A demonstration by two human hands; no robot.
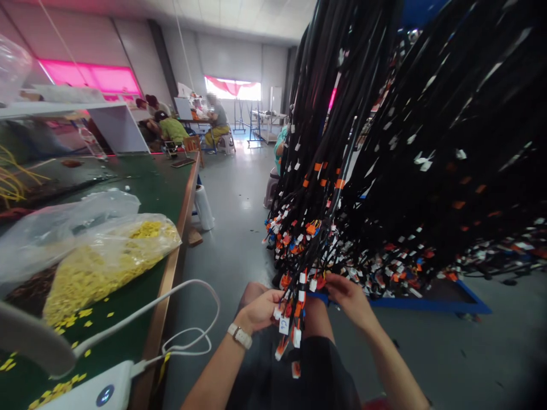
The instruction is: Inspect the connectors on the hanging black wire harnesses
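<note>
A bundle of black wire harness (301, 296) hangs in front of my knees, its ends carrying white, orange and red connectors. My left hand (262, 312) is closed around the harness ends from the left side, beside a white tag (284, 325) with handwriting on it. On the other side, my right hand (349, 299) pinches at a small red connector (321, 283) near its fingertips. Part of what the fingers of both hands hold is hidden behind the connectors and wires.
Many more black harnesses (410, 142) hang at the right above a blue tray (472, 299). At left, a green-topped table (158, 176) carries a bag of yellow pieces (106, 262) and a white power bank (102, 390) with a looping cable. Several people sit farther back.
</note>
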